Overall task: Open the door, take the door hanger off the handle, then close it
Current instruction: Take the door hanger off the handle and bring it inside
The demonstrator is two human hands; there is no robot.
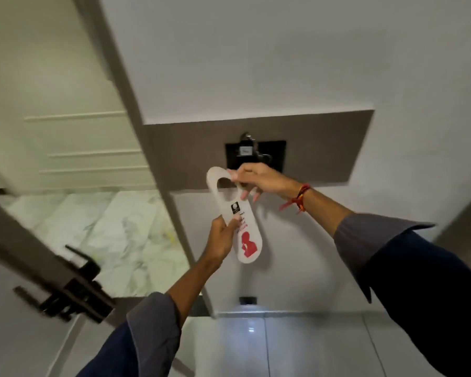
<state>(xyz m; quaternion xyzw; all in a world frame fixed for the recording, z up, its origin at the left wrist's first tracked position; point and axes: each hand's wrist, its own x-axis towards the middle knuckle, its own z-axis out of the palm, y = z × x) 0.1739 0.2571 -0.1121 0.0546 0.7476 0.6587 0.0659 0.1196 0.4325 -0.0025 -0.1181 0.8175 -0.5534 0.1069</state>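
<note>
A white door hanger (229, 202) with a red figure printed on its lower end is in mid-air before the wall, held by both hands. My left hand (225, 236) grips its middle from the left. My right hand (259, 180) pinches the rim of its hooked top, just below a black wall fitting (256, 153) with a small metal hook. The dark door (25, 240) stands open at the left, its edge toward me, and its black lever handles (74, 292) are bare. The hanger touches neither the handles nor the wall fitting.
A brown panel (324, 148) surrounds the black fitting on the white wall. Beyond the door frame (147, 148) lies a marble floor (106, 229) with white steps above it. Glossy grey tiles (297, 346) and a small black floor stop (247, 300) are below my arms.
</note>
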